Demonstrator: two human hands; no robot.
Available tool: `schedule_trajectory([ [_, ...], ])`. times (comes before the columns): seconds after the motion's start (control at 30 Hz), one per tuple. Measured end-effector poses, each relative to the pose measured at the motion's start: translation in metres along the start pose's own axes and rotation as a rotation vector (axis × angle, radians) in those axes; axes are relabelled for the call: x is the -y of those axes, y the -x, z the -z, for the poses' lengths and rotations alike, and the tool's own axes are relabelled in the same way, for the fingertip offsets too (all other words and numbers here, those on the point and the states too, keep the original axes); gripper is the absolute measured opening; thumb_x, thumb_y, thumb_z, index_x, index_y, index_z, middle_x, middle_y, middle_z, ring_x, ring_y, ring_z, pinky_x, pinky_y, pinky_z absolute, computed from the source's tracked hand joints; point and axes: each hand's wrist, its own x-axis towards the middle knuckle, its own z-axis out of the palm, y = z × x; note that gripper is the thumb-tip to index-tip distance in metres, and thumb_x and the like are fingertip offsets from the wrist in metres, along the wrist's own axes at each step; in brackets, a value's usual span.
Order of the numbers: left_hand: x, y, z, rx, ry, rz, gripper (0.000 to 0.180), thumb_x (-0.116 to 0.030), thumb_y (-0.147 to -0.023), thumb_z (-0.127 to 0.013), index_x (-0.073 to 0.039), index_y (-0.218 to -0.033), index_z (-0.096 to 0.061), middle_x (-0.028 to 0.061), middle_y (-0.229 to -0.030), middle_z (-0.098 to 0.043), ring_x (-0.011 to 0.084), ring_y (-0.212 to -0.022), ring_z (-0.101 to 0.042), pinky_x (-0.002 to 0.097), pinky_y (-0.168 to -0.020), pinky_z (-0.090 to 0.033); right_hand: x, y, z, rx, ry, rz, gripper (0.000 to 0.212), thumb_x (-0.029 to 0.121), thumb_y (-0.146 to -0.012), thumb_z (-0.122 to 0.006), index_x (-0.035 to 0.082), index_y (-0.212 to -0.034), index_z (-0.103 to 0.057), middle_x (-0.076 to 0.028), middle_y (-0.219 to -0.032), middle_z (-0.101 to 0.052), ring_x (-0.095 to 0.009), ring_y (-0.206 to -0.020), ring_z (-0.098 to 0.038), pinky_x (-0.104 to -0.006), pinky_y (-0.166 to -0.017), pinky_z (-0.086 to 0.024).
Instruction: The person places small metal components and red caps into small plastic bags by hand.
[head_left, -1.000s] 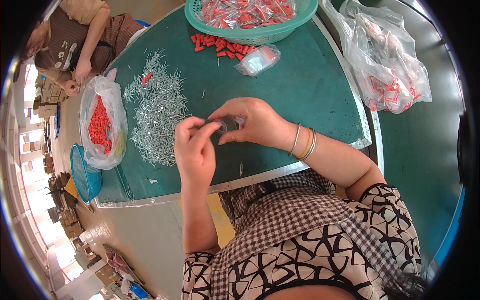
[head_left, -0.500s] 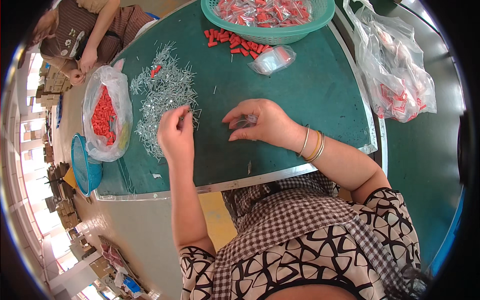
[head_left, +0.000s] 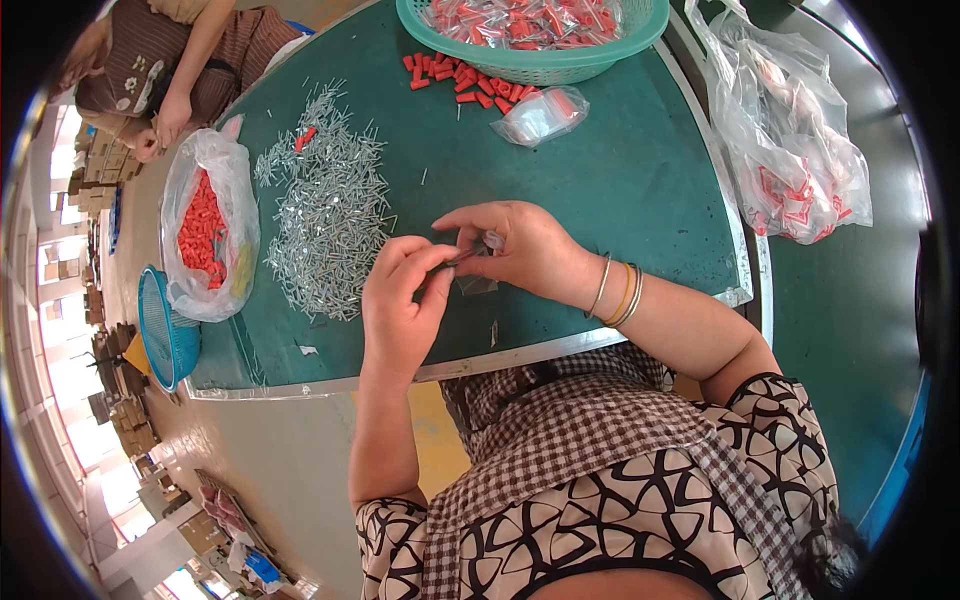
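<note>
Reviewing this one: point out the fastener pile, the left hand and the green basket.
Fastener pile (head_left: 328,225): head view, mid-heap.
Left hand (head_left: 396,298): head view, its middle.
Green basket (head_left: 550,72): head view, outer near wall.

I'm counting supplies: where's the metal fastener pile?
In the head view, the fastener pile lies left of centre on the green table, between the bag of red pieces and the left hand.

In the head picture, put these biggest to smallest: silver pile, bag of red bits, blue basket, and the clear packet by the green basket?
As they look there, largest first:
1. silver pile
2. bag of red bits
3. blue basket and clear packet: too close to rank
</note>
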Motion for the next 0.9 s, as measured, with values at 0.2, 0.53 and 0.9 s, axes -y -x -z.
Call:
schedule_trajectory([
  [0.2, 0.011, 0.003, -0.002, 0.057, -0.094, 0.022, 0.016, 0.005, -0.077, -0.069, -0.004, -0.090, -0.065, 0.0082, -0.088, -0.061, 0.0255, -0.074, -0.062, 0.0345, -0.062, -0.049, 0.001, 0.001, -0.002, 0.008, 0.051, 0.098, 0.047, 0.011, -0.075, -0.077, 0.007, -0.120, -0.064, -0.007, -0.083, -0.069, -0.023, -0.076, -0.066, -0.0326, -0.070, -0.053],
  [0.53, 0.014, 0.003, -0.003, -0.005, -0.144, -0.096, 0.014, 0.007, -0.080, -0.066, -0.002, -0.089, -0.060, 0.0086, -0.089, -0.059, 0.0230, -0.075, -0.058, 0.0318, -0.065, -0.047, 0.008, 0.002, 0.005, 0.180, -0.223, -0.089, 0.049, 0.018, -0.077, -0.081, 0.004, -0.121, -0.063, -0.004, -0.096, -0.069, -0.010, -0.073, -0.058, -0.0253, -0.059, -0.051],
  [0.9, 0.000, 0.002, 0.007, -0.001, -0.011, -0.135, 0.014, 0.003, -0.081, -0.070, -0.003, -0.090, -0.061, 0.0073, -0.094, -0.055, 0.0223, -0.082, -0.058, 0.0309, -0.065, -0.049, -0.006, 0.000, 0.006, 0.424, -0.782, -0.279, 0.051, 0.025, -0.079, -0.082, 0.002, -0.120, -0.062, -0.008, -0.105, -0.067, -0.010, -0.079, -0.062, -0.0221, -0.055, -0.052],
])
